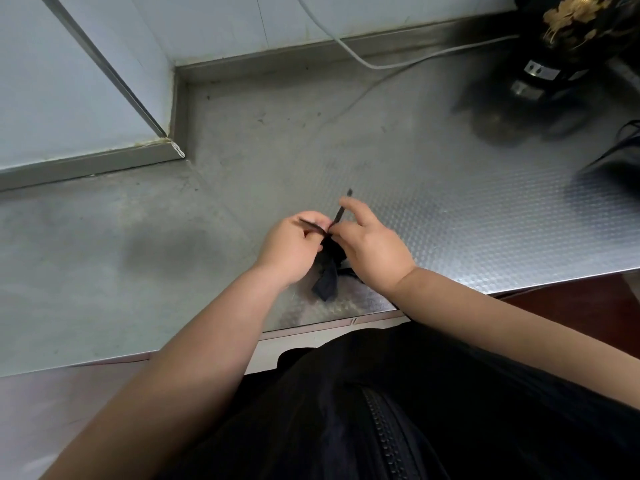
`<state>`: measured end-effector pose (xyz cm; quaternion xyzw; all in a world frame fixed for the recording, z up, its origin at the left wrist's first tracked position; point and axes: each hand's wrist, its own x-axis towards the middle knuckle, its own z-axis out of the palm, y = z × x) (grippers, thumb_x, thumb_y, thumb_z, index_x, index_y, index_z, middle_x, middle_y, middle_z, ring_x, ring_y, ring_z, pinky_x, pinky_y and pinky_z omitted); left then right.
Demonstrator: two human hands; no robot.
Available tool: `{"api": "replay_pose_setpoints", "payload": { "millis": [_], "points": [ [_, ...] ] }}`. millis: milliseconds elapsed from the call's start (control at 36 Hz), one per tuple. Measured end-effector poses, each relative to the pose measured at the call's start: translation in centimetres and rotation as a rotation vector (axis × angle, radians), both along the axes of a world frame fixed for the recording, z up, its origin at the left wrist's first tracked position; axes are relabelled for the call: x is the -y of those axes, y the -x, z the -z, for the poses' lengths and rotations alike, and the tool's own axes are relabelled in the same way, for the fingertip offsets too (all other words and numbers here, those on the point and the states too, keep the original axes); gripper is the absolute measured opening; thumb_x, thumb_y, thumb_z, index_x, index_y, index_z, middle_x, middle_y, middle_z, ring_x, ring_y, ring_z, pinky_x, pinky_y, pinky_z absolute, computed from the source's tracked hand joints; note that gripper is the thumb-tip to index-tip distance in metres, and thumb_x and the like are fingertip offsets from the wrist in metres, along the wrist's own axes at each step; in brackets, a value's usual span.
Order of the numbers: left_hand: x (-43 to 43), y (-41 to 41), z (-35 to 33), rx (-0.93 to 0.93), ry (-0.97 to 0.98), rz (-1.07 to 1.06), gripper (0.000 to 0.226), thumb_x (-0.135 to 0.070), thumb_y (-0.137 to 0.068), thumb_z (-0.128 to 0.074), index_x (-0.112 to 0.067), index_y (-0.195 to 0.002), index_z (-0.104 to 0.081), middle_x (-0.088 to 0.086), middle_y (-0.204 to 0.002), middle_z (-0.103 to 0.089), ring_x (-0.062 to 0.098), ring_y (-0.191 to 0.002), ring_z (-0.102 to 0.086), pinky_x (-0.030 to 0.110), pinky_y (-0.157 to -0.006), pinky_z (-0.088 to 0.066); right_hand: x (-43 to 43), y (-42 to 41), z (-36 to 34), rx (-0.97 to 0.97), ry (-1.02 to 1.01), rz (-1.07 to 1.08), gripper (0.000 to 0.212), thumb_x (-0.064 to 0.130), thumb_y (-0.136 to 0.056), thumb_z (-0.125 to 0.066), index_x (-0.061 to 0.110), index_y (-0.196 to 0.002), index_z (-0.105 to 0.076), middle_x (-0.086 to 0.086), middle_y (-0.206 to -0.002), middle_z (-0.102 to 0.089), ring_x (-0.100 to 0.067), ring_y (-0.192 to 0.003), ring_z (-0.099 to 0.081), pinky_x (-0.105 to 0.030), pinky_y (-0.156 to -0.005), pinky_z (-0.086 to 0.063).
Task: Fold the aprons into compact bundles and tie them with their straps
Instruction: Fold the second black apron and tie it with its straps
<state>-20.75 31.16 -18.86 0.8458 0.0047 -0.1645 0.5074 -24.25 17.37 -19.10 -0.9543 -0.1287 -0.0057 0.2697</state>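
Centrally, two hands hold a black apron bundle (327, 271) over the metal counter (450, 220).
The left hand (294, 247) pinches a strap end (311, 224) that points left. The right hand (374, 251) pinches the other strap (344, 211), which points up-right. The bundle's long axis runs top to bottom.

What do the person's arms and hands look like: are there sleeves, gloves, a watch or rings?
Both forearms are bare as far as the picture shows them; no sleeve is visible. The left hand and the right hand wear no gloves, and no watch, bracelet or ring can be seen. Nearer the camera, the person wears a black garment with a dark zipper on its front.
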Motion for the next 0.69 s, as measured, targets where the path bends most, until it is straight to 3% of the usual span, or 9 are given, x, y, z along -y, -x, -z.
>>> {"api": "replay_pose_setpoints", "payload": {
  "millis": [56,111,167,250,361,472,528,611,694],
  "points": [
    [-0.5,0.1,-0.3,0.016,-0.031,0.090,0.033,-0.010,-0.094,-0.051,-0.037,-0.080,-0.064,0.001,-0.086,-0.067,0.024,-0.084,-0.064,0.042,-0.088,-0.052,0.0,-0.1,0.1,0.032,-0.019,-0.032,0.012,0.003,-0.084,-0.059,0.000,-0.093,-0.066,-0.028,-0.135,-0.047,-0.042,-0.072,-0.066,-0.043,-0.051,-0.053],
    [-0.9,0.2,-0.4,0.033,-0.062,0.163,0.026,-0.005,-0.091,-0.053,-0.025,-0.096,-0.069,0.002,-0.092,-0.068,0.022,-0.090,-0.063,0.039,-0.091,-0.050,0.1,-0.4,0.1,0.038,0.029,-0.037,0.020,0.009,-0.094,-0.050,-0.001,-0.108,-0.062,-0.018,-0.142,-0.043,-0.041,-0.094,-0.063,-0.045,-0.069,-0.053],
    [-1.1,0.3,-0.3,0.062,-0.113,0.196,0.023,-0.007,-0.086,-0.056,-0.021,-0.100,-0.068,0.001,-0.089,-0.069,0.019,-0.088,-0.064,0.030,-0.087,-0.049,0.3,-0.5,0.2,0.011,0.079,-0.084,0.027,0.014,-0.098,-0.042,-0.001,-0.116,-0.056,-0.014,-0.137,-0.047,-0.037,-0.107,-0.057,-0.045,-0.081,-0.048],
    [-1.2,0.3,-0.1,0.107,-0.138,0.204,0.019,-0.015,-0.082,-0.059,-0.018,-0.097,-0.069,0.002,-0.086,-0.070,0.019,-0.081,-0.064,0.029,-0.082,-0.048,0.4,-0.5,0.0,-0.038,-0.009,-0.081,0.023,0.014,-0.098,-0.042,-0.002,-0.109,-0.054,-0.016,-0.110,-0.054,-0.035,-0.096,-0.055,-0.044,-0.078,-0.045],
    [-1.0,0.8,-0.3,0.183,-0.143,0.159,0.018,-0.004,-0.086,-0.062,-0.010,-0.101,-0.069,0.000,-0.084,-0.066,0.009,-0.077,-0.058,0.021,-0.081,-0.045,0.4,-0.5,-0.1,-0.112,-0.142,-0.025,0.017,0.014,-0.098,-0.043,0.000,-0.100,-0.051,-0.007,-0.089,-0.048,-0.024,-0.080,-0.048,-0.028,-0.068,-0.032],
    [-0.7,0.9,-0.2,0.227,-0.178,0.162,0.019,-0.006,-0.084,-0.063,-0.018,-0.096,-0.054,-0.013,-0.077,-0.056,0.007,-0.070,-0.054,0.020,-0.073,-0.045,0.5,-0.6,0.1,-0.132,-0.191,-0.038,0.016,0.014,-0.098,-0.044,0.000,-0.099,-0.052,-0.011,-0.096,-0.052,-0.023,-0.086,-0.048,-0.030,-0.074,-0.037],
    [-0.6,0.8,-0.1,0.238,-0.190,0.168,0.026,-0.007,-0.084,-0.064,-0.022,-0.091,-0.044,-0.015,-0.077,-0.055,0.004,-0.070,-0.055,0.020,-0.071,-0.045,0.7,-0.6,0.0,-0.134,-0.203,-0.030,0.016,0.015,-0.098,-0.045,0.001,-0.099,-0.052,-0.007,-0.091,-0.050,-0.020,-0.082,-0.046,-0.029,-0.071,-0.035],
    [-0.6,0.9,0.0,0.274,-0.207,0.173,0.028,-0.009,-0.084,-0.066,-0.024,-0.089,-0.042,-0.018,-0.076,-0.056,0.005,-0.071,-0.058,0.024,-0.073,-0.047,0.8,-0.7,-0.2,-0.106,-0.228,-0.006,0.015,0.013,-0.097,-0.048,0.000,-0.097,-0.054,-0.001,-0.082,-0.048,-0.016,-0.075,-0.043,-0.020,-0.065,-0.027],
    [-0.6,1.3,0.0,0.325,-0.219,0.155,0.026,-0.008,-0.083,-0.066,-0.023,-0.089,-0.046,-0.019,-0.077,-0.056,0.012,-0.076,-0.063,0.025,-0.073,-0.049,0.5,-0.8,0.1,-0.214,-0.364,0.106,0.011,0.016,-0.095,-0.053,0.006,-0.094,-0.057,0.004,-0.077,-0.053,-0.012,-0.070,-0.047,-0.019,-0.063,-0.033]
  ]
}}
